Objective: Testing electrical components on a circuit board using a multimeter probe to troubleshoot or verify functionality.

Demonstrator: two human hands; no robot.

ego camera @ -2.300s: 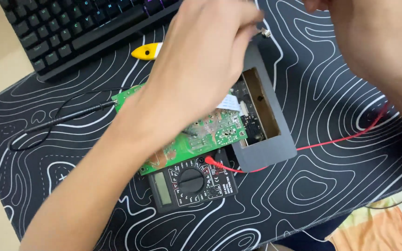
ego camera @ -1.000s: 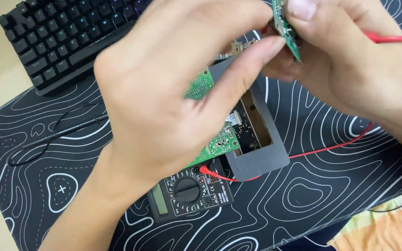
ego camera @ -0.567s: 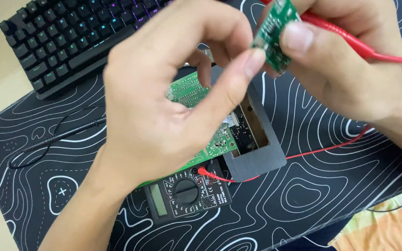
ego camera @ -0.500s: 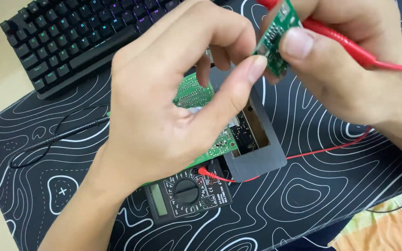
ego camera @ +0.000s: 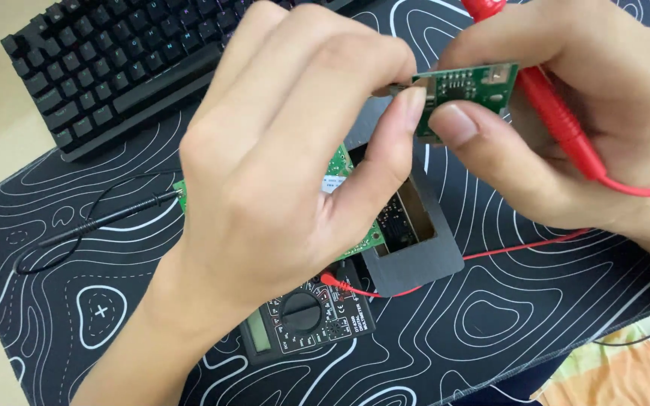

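The left hand (ego camera: 280, 173) hides most of the larger green circuit board (ego camera: 370, 239) lying on the surface (ego camera: 490, 331), and the keyboard (ego camera: 114, 68) is cut off at the top edge. Both hands pinch a small green circuit board (ego camera: 466, 89) held above a grey frame (ego camera: 415, 259). The right hand (ego camera: 566, 128) also grips a red probe (ego camera: 558, 120). A dark multimeter (ego camera: 306, 319), partly covered by the left wrist, sits just below, a small white label (ego camera: 332, 183) beside the left palm.
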